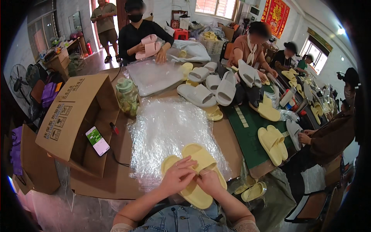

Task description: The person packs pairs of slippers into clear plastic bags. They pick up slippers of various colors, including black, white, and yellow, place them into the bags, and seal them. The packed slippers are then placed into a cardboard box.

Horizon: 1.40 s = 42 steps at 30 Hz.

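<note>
A pair of pale yellow slippers (198,196) is in my hands just above the near table edge, one partly over the other. My left hand (178,176) bends over one slipper, its fingers closed on the strap's edge. On the other side my right hand (211,182) grips the strap, with its fingertips tucked partly out of sight. Both hands nearly meet at the middle of the pair. Beneath and beyond them lies a stack of shiny clear plastic bags (170,131).
An open cardboard box (73,120) stands at left, holding a lit phone (97,141). Behind it is a glass jar (127,96). Grey slippers (197,94) are piled ahead; a yellow pair (272,145) rests on a green mat (247,131). Co-workers sit around, one holding pink slippers (148,47).
</note>
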{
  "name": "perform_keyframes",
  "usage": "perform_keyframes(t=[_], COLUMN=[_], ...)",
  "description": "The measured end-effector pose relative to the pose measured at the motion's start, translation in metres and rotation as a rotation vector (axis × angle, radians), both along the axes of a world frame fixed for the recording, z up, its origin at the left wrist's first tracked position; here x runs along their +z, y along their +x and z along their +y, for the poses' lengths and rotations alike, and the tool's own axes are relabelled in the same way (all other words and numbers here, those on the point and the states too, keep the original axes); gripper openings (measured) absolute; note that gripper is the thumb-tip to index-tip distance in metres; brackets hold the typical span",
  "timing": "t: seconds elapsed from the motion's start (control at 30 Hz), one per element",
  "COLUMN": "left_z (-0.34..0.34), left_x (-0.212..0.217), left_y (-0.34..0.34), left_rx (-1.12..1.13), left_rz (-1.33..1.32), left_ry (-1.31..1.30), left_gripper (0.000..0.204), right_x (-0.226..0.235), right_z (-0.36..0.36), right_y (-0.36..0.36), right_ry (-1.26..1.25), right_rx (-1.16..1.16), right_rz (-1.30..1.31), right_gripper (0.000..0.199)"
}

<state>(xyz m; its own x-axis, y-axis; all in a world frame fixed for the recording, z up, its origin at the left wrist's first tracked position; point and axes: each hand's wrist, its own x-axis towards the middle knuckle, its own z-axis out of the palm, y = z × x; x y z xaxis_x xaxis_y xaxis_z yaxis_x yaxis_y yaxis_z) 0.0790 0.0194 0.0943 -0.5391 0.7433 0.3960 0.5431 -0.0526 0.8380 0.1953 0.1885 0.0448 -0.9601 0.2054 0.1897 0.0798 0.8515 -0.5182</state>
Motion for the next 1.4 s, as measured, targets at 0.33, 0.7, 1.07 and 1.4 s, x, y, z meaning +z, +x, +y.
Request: perform_keyframes(t=[0.33,0.7,1.07,1.4], left_z=[-0.01,-0.036,-0.023,-0.026], left_x=[0.011,-0.019,-0.078,-0.079], left_y=[0.03,-0.046,-0.079,-0.074], left_rx=[-0.147,0.276,0.408,0.35], left_rz=[0.062,0.313,0.218,0.278], left_ry=[0.041,-0.12,-0.181,-0.128], left_gripper=[0.016,0.047,0.067,0.064], right_x=[-0.032,0.034,0.079,-0.017], right_z=[0.01,-0.014,0.01,-0.004], right_y=[-0.108,0.03,-0.036,-0.115], right_ry=[0.0,-0.236,-0.263,-0.045], right_rx=[-0.148,0.269,-0.2,-0.326], right_rz=[0.032,0.038,0.137,0.118], right_gripper=[0.037,0.047,0.033,0.032])
